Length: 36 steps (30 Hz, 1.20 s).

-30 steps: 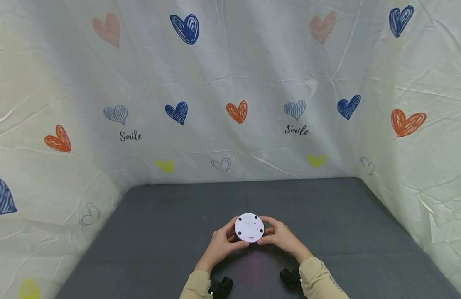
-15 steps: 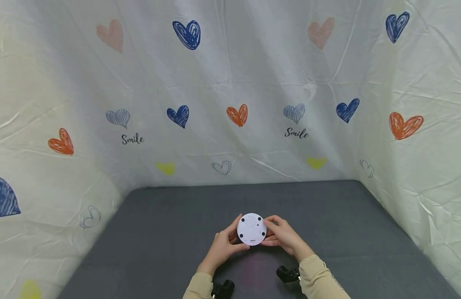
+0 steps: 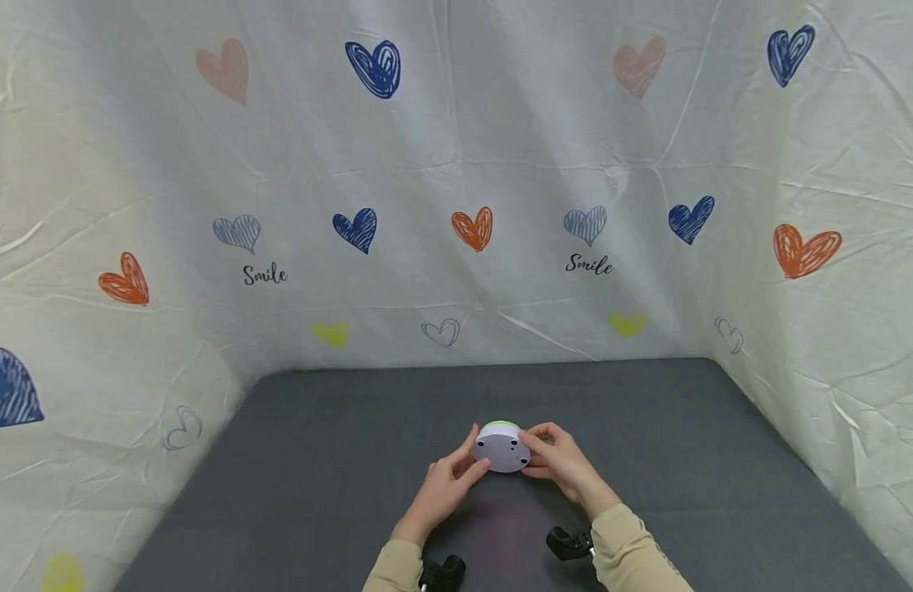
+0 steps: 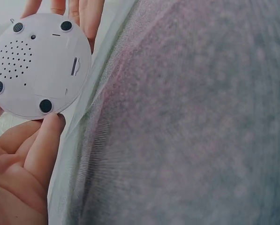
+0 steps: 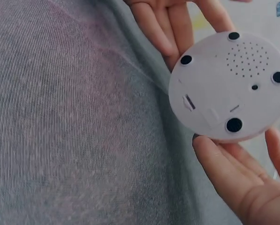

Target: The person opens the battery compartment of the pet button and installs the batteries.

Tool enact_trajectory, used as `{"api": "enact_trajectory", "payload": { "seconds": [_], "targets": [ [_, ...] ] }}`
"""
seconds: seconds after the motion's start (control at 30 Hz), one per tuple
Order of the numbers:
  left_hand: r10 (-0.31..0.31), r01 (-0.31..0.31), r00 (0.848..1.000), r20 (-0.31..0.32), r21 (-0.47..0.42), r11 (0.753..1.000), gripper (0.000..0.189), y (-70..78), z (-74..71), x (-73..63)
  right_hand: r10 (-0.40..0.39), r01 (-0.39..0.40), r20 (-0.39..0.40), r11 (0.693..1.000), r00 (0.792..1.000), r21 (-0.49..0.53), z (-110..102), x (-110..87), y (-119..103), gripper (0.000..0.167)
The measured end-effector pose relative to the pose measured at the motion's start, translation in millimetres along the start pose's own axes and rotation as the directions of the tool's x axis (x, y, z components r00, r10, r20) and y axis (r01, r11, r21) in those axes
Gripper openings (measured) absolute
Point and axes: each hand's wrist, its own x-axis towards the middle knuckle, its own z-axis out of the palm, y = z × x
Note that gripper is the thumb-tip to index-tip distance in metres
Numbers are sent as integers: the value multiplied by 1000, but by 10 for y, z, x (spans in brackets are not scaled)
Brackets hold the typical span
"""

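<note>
A round white device (image 3: 502, 452) is held up off the table between both hands, its flat underside facing me. Black round feet, a cluster of small holes and a battery-cover latch show on that underside in the left wrist view, where the device (image 4: 43, 65) is large. Green shows along its far rim in the head view. My left hand (image 3: 442, 493) pinches the left edge, thumb at the lower front. On the opposite edge, my right hand (image 3: 569, 470) grips with thumb and fingers. The device's upper face is hidden.
Dark grey cloth covers the table (image 3: 368, 444). A white curtain (image 3: 530, 312) printed with hearts and "Smile" encloses the back and sides. Black wrist-worn units (image 3: 443, 573) hang below both wrists, near the cloth.
The device has tilted so its underside looks foreshortened and its green far rim shows. It has shifted slightly right. My right fingers have changed their place on its edge.
</note>
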Motion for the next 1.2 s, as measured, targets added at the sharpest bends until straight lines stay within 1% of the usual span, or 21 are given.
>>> {"api": "enact_trajectory", "payload": {
  "seconds": [0.1,0.23,0.33,0.43,0.5,0.57,0.67,0.73,0.77,0.83,0.93,0.97,1.0,1.1,1.2],
  "targets": [
    [9,-8,999,-32,36,999,54,-10,-4,-15,-18,18,7,1000,1000,-14,-1,5,9,41],
    [8,-6,999,-53,29,1000,58,-25,-6,-20,-69,72,55,996,996,-55,-19,4,50,46],
    [1,-1,999,-50,5,1000,64,-53,-2,-14,-128,141,109,981,986,-129,-40,2,82,51],
    [-10,9,1000,-21,-58,998,67,-51,-5,-17,-182,212,167,960,969,-185,-59,-6,93,53],
    [-18,19,1000,7,-101,995,69,3,-16,-35,-207,247,201,948,958,-201,-68,-16,92,54],
    [-27,31,999,30,-133,991,71,78,-32,-56,-220,265,224,943,949,-201,-74,-25,85,54],
    [-32,40,998,59,-140,989,73,203,-62,-90,-228,282,257,939,939,-197,-81,-31,79,55],
    [-25,34,997,68,-138,990,75,237,-72,-106,-231,293,278,934,932,-206,-71,-58,47,54],
    [-20,29,997,70,-134,990,76,195,-66,-95,-233,300,287,930,929,-214,-61,-79,23,54],
    [-12,21,998,67,-131,991,79,96,-48,-72,-237,309,287,921,928,-239,-60,-78,49,55],
    [6,1,998,59,-113,994,81,-77,-10,-22,-240,313,265,906,934,-284,-48,-79,88,59],
    [12,-6,998,55,-104,995,81,-129,3,-4,-241,313,255,903,936,-295,-54,-59,133,62],
    [19,-14,998,53,-95,995,80,-133,7,0,-240,310,245,901,939,-305,-59,-41,171,66],
    [34,-31,998,50,-58,998,79,-149,21,15,-234,307,243,894,941,-326,-55,-41,188,72],
    [41,-39,998,46,-31,999,78,-159,31,22,-224,306,256,886,940,-350,-67,-27,202,72]
  ]
}}
